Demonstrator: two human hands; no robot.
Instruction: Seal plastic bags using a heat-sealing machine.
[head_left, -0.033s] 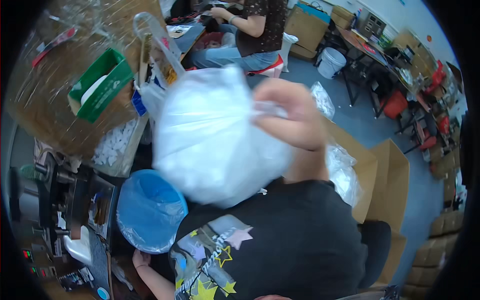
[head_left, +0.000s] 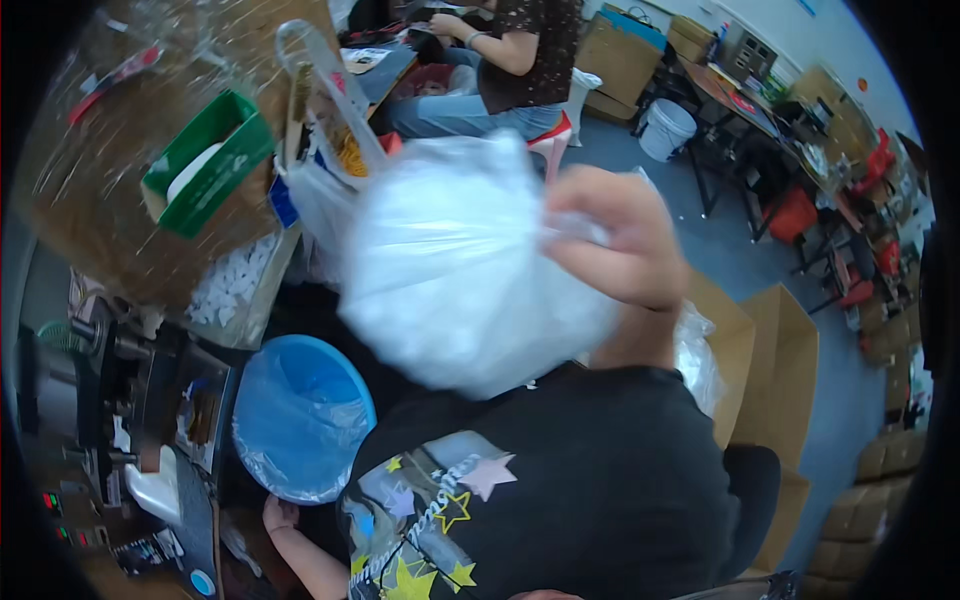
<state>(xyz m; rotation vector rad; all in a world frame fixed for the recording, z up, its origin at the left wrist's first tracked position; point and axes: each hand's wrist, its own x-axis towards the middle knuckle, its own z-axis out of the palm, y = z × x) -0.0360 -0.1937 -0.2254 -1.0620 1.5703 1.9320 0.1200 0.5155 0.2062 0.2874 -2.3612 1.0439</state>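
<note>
Right hand (head_left: 620, 245), centre-right of frame, raised close to the camera; fingers curled shut around the gathered neck of a clear plastic bag (head_left: 465, 265), which bulges out to the left of the grip and fills the middle of the frame. Bag contents pale and whitish, blurred, not resolvable. Left hand (head_left: 280, 515) at the lower left edge, low beside the blue basin (head_left: 300, 415); it lies just below the basin's rim, but whether it touches the rim or grips anything cannot be told, and how far its fingers are open is unclear. Basin is lined with clear film and sits below-left of the bag. Upper left: green box (head_left: 205, 165) resting on a brown cardboard carton (head_left: 90, 200). Below it, a bag of small white pieces (head_left: 235, 285). Top centre: another person, seated (head_left: 520, 50). White bucket (head_left: 665, 128) on the floor at upper right.
</note>
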